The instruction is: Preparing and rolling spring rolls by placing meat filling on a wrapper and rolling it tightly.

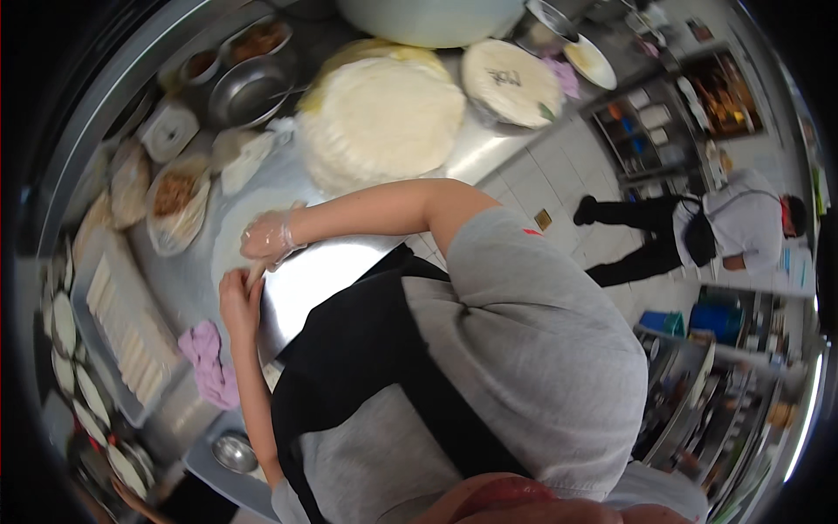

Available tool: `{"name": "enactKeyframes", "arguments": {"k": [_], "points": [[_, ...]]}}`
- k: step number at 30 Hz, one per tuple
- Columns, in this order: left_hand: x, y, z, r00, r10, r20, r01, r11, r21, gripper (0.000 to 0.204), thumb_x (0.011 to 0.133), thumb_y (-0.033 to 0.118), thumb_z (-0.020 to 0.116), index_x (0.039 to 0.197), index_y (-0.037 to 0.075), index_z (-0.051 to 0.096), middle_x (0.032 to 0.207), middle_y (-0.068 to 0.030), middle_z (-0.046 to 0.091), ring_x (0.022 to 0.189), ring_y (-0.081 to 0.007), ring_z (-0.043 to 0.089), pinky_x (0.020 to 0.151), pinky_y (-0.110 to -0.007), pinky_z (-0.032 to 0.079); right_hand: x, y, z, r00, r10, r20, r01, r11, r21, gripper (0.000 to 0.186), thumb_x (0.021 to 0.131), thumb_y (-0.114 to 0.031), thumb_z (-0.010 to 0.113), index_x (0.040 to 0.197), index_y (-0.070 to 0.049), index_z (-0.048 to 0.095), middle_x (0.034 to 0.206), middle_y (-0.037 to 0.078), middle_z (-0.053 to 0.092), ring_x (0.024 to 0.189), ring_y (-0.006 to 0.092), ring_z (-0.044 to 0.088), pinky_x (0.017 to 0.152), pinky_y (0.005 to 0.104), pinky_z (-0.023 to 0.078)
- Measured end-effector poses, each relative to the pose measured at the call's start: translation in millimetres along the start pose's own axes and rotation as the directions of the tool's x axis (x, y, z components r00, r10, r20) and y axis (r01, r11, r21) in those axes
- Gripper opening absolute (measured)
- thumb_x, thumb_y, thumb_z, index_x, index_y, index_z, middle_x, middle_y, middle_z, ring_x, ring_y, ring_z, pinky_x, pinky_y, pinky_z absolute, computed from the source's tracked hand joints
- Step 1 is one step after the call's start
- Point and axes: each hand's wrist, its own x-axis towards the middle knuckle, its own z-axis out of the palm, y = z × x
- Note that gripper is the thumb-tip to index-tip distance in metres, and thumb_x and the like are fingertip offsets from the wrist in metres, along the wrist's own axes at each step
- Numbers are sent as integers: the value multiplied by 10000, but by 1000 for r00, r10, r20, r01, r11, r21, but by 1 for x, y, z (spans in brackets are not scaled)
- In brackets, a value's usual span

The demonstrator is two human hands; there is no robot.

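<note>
My right hand (269, 237), in a clear plastic glove, rests over a pale round sheet of dough (229, 229) on the steel worktop. Its fingers are curled. Just below it, my left hand (237, 301) is closed round one end of a pale rolled wrapper (256, 272). The right fingers press on the other end of that roll. What is inside the roll stays hidden. Beside my hands stands a long tray (155, 397) holding several pale rolls (131, 327) laid in a row. A tall stack of round dough sheets (380, 118) is beyond my right forearm.
A plastic-lined container of brown filling (177, 196), a metal bowl (249, 92) and a wrapped round stack (511, 85) stand around the worktop. A pink cloth (209, 362) lies near my left forearm. Another person (733, 218) stands off to the right.
</note>
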Motion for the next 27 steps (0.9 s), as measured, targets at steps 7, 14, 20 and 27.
{"name": "enactKeyframes", "arguments": {"k": [7, 14, 20, 27], "points": [[-27, -5, 2, 983, -47, -175, 21, 989, -145, 297, 736, 90, 681, 998, 21, 560, 907, -158, 579, 856, -326, 549, 775, -385, 446, -45, 45, -4, 994, 109, 0, -109, 994, 19, 355, 628, -311, 762, 768, -18, 616, 794, 158, 601, 809, 340, 599, 733, 442, 479], [-37, -14, -3, 958, -264, -113, 197, 890, -411, 134, 779, 126, 636, 868, 26, 621, 842, -126, 607, 807, -291, 578, 719, -368, 451, -65, 52, -24, 973, 232, 5, -216, 896, 388, 233, 770, -210, 650, 847, -40, 511, 825, 153, 602, 836, 352, 581, 724, 428, 435], [-18, 2, 3, 928, -28, -370, 65, 994, 88, 225, 782, 51, 518, 984, 16, 611, 1093, -145, 585, 1014, -303, 538, 874, -402, 431, -60, 52, -24, 970, 168, -177, -100, 934, 342, 155, 811, -181, 593, 847, -31, 580, 822, 146, 596, 829, 333, 569, 750, 411, 434], [-13, 36, 35, 984, 99, -146, -79, 987, 139, 554, 820, 179, 570, 1313, -3, 395, 1360, -157, 417, 1260, -282, 396, 1041, -434, 312, -63, 60, -22, 983, 124, -133, -72, 937, 341, 153, 808, -178, 592, 841, -29, 592, 851, 138, 582, 870, 330, 545, 777, 407, 433]]}}
